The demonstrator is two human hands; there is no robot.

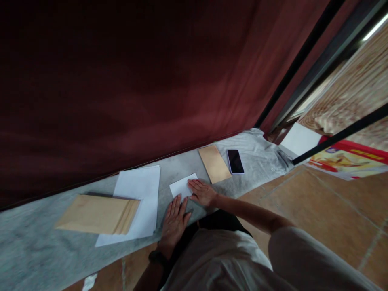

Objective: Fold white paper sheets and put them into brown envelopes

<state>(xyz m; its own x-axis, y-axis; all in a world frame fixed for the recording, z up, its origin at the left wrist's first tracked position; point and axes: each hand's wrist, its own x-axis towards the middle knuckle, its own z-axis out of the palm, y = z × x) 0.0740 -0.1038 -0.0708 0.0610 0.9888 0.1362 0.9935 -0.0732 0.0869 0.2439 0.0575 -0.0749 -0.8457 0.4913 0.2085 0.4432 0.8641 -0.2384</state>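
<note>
A small folded sheet of white paper point(180, 186) lies on the grey cloth in front of me. My left hand point(176, 216) rests flat at its near left edge, fingers stretched out, a dark band on the wrist. Flat on the right part of the same paper is my right hand point(202, 192), its fingers extended. To the left, several brown envelopes point(93, 214) overlap a few larger white sheets point(138, 182). A single brown envelope point(214, 163) lies just beyond my right hand, with a dark-screened phone point(235, 161) beside it.
The grey cloth point(257, 149) covers a long narrow surface against a dark red curtain point(136, 101). Black poles point(298, 60) stand at the right. A red and yellow printed box point(348, 159) and a white panel point(300, 139) sit near the tiled floor point(327, 214).
</note>
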